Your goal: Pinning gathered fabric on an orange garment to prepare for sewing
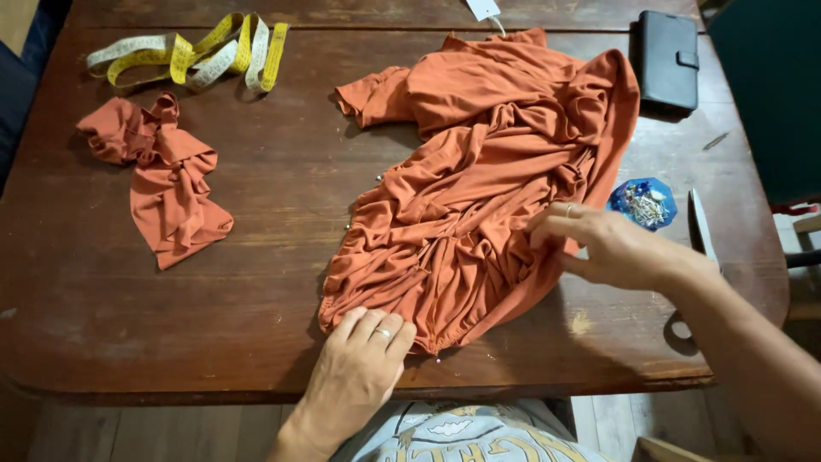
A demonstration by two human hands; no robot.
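- The left hand, low in the centre of the frame, lay flat with fingers spread and its grip open, pressing the near hem of the rust-orange gathered jersey garment onto the desk.
- The right hand, right of centre, had its fingertips pinched shut on a fold at the garment's right edge; whether a pin sat between them was too small to tell.
- The garment sprawled from the lower centre up toward the upper right of the frame, bunched in many folds, with small pin heads showing along its left edge and one by the near hem.
- Judged from this, the step in hand was pinning or setting the gathers along an edge. The next move would call for keeping the hem flat under the left palm while the right hand worked the pinched fold with care, as the slippery cloth could shift.
- Just right of the right hand sat a small blue dish of pins, close enough to be knocked, and beside it a pale narrow blade-like tool near the desk's right edge.
- In the left of the frame lay a knotted strip of the same orange cloth, well apart from the garment.
- Farther, upper left, a yellow and white tape measure lay looped.
- Upper right, a black wallet-style case rested beyond the garment.
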